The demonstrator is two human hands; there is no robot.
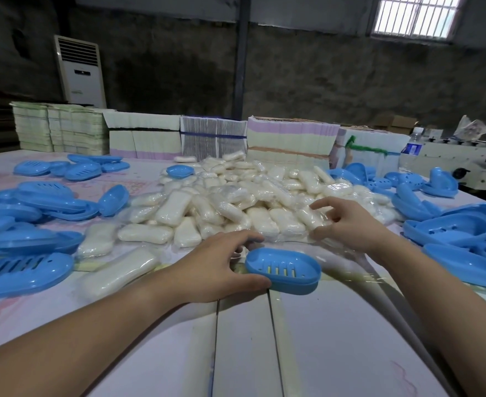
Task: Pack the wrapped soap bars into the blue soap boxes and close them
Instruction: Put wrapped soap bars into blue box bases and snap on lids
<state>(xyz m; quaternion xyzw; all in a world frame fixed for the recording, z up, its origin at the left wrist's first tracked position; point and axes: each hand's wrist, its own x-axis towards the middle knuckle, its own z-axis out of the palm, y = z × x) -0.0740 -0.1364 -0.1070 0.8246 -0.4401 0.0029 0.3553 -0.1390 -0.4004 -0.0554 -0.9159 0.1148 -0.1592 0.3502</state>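
We have our left hand on the desk near its near edge, fingers spread around the left end of a blue soap box, thumb touching its rim. The box sits open side up, its slotted tray showing and no bar inside. Our right hand reaches over the heap of wrapped soap bars in the middle of the desk, fingers curled loosely apart, just above one bar and not yet pinching it. More blue box halves lie along the left and right edges.

The wrap looks slick, so we judge a shallow pinch could slip, or drag a neighbouring bar along. The box is light and only steadied at one end; pressing a bar in off-centre could tip it or slide it away.
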